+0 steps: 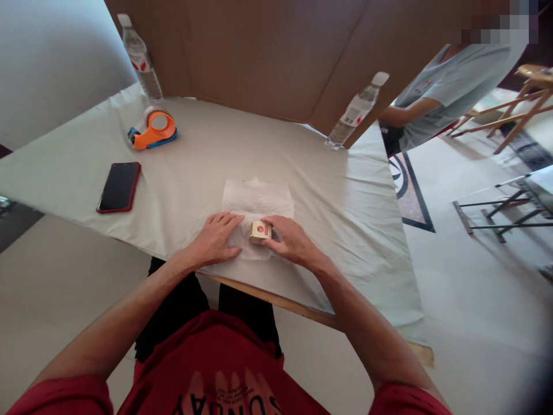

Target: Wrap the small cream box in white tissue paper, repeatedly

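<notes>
A small gold-coloured box point(260, 230) with red print rests on a thin, translucent white sheet point(258, 197) near the front of the table. My right hand point(291, 239) has it by the right end, thumb at the near side and fingers at the far side. To the left of the box, my left hand point(218, 237) lies on the sheet's left edge with fingers apart. It holds nothing and does not touch the box. Part of the sheet is covered by the hands and the box.
A phone point(119, 187) and an orange tape dispenser point(156, 131) lie on the cloth-covered table's left side. Two water bottles point(142, 60) point(355, 112) stand by a tall cardboard panel point(259, 52). Beyond the right edge sits a person point(453, 80); wooden and metal furniture stands farther right.
</notes>
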`<state>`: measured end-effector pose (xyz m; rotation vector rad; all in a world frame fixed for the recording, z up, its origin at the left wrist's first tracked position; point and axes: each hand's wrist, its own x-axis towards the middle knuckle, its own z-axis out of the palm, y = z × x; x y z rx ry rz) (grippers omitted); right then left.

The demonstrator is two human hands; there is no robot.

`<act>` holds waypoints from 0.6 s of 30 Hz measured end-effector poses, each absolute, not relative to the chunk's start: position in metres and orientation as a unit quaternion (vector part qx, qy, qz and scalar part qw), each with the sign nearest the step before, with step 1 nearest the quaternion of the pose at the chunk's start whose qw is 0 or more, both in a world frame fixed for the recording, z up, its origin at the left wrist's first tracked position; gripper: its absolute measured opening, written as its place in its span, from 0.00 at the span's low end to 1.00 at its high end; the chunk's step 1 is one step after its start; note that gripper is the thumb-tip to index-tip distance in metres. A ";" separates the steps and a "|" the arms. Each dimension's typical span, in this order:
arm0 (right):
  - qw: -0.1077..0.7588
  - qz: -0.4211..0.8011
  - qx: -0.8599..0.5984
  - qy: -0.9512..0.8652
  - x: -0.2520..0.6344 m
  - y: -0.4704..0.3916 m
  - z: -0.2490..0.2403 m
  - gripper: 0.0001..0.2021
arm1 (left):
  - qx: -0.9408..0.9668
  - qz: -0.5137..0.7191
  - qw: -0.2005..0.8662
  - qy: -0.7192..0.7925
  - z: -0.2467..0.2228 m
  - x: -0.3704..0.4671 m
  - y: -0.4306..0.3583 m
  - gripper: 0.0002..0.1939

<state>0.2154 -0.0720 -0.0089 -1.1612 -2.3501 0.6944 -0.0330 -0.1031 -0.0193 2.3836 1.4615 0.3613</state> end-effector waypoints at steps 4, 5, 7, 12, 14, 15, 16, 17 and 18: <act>0.295 0.218 -0.500 -0.785 0.250 -0.074 -0.006 0.22 | 0.846 0.079 0.158 0.504 -0.015 -0.038 -0.103 0.38; 0.311 0.207 -0.522 -0.767 0.264 -0.074 -0.006 0.22 | 0.847 0.074 0.159 0.502 -0.013 -0.039 -0.102 0.38; 0.317 0.181 -0.568 -0.738 0.295 -0.073 -0.010 0.24 | 0.849 0.064 0.159 0.499 -0.011 -0.039 -0.102 0.38; 0.274 0.083 -0.622 -0.729 0.342 -0.077 -0.017 0.29 | 0.856 0.070 0.148 0.490 -0.008 -0.041 -0.104 0.37; 0.323 0.036 -0.607 -0.725 0.333 -0.083 -0.005 0.28 | 0.856 0.101 0.137 0.488 -0.006 -0.042 -0.104 0.33; 0.353 0.027 -0.591 -0.725 0.322 -0.086 0.004 0.26 | 0.853 0.122 0.131 0.489 -0.004 -0.041 -0.104 0.29; 0.378 0.032 -0.569 -0.730 0.308 -0.087 0.012 0.22 | 0.850 0.142 0.125 0.492 -0.002 -0.040 -0.103 0.26; 0.389 0.051 -0.538 -0.746 0.291 -0.087 0.020 0.19 | 0.846 0.158 0.120 0.494 -0.001 -0.037 -0.101 0.23; 0.387 0.077 -0.506 -0.767 0.274 -0.086 0.024 0.16 | 0.844 0.168 0.117 0.496 0.001 -0.033 -0.098 0.21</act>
